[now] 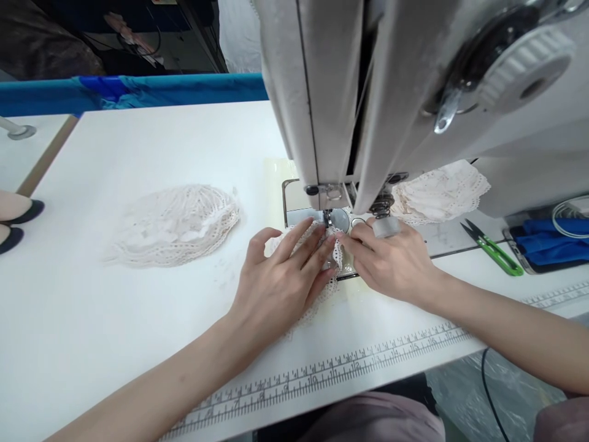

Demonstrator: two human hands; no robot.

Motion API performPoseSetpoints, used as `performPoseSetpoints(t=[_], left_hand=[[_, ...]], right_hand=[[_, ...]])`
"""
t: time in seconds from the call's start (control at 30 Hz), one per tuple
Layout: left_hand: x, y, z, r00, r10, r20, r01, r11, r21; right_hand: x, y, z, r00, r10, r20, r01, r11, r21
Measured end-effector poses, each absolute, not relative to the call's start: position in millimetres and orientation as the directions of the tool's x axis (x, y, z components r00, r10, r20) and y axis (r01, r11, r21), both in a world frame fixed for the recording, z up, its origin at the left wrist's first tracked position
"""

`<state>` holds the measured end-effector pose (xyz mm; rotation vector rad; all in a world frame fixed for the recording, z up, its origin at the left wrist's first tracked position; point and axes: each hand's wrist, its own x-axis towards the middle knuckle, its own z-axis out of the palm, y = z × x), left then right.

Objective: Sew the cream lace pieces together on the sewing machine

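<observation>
A small cream lace piece (317, 293) lies on the white table under the presser foot (327, 219) of a grey sewing machine (350, 92). My left hand (280, 276) rests flat on the lace, fingers stretched out toward the needle. My right hand (391, 261) sits just right of the needle, its fingertips pressing the lace edge against the metal needle plate (299, 216). Most of the lace piece is hidden under both hands.
A stack of lace pieces (175, 224) lies to the left on the table (92, 294). More lace (442, 190) sits behind the machine at right. Green thread snips (494, 248) and blue fabric (552, 236) lie at right. A printed ruler (350, 362) runs along the front edge.
</observation>
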<state>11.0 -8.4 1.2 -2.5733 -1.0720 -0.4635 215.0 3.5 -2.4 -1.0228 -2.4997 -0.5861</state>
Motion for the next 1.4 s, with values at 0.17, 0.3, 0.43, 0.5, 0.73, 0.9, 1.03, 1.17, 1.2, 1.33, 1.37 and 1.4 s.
performPoseSetpoints(t=[0.17,0.3,0.43,0.5,0.73,0.9,1.03,1.17,1.2,1.33,1.37,1.4], left_hand=[[11,-8,1,0.667,0.622,0.410,0.724,-0.672,-0.158],[11,-9,2,0.666,0.624,0.408,0.725,-0.671,-0.156],[13,-9,2,0.669,0.627,0.399,0.723,-0.674,-0.152],[13,-8,2,0.666,0.629,0.401,0.725,-0.673,-0.150],[12,-5,0,0.645,0.641,0.416,0.739,-0.661,-0.128],[10,-1,-2,0.648,0.640,0.413,0.737,-0.663,-0.131],[10,-8,4,0.670,0.609,0.424,0.708,-0.697,-0.118],[12,-23,15,0.689,0.649,0.322,0.678,-0.735,0.030],[13,-26,17,0.684,0.672,0.284,0.687,-0.724,0.059],[14,-22,14,0.647,0.724,0.238,0.743,-0.669,0.014],[14,-18,12,0.643,0.726,0.244,0.749,-0.662,-0.004],[14,-13,10,0.637,0.730,0.248,0.754,-0.657,-0.002]], right_hand=[[215,4,-5,-0.661,0.566,0.492,0.728,0.643,0.237],[216,5,-7,-0.668,0.572,0.477,0.719,0.661,0.215],[217,5,-7,-0.666,0.580,0.468,0.721,0.663,0.204],[217,6,-7,-0.663,0.581,0.472,0.723,0.659,0.204],[215,8,-7,-0.662,0.588,0.465,0.731,0.644,0.227],[216,9,-6,-0.660,0.598,0.454,0.735,0.639,0.227],[217,9,-3,-0.668,0.559,0.491,0.712,0.672,0.202],[218,10,-2,-0.716,0.463,0.522,0.624,0.760,0.182],[218,11,-2,-0.723,0.446,0.527,0.604,0.779,0.169],[219,15,-6,-0.671,0.483,0.563,0.605,0.796,0.038],[219,16,-7,-0.643,0.525,0.558,0.616,0.787,-0.031],[219,17,-7,-0.615,0.571,0.544,0.624,0.774,-0.106]])
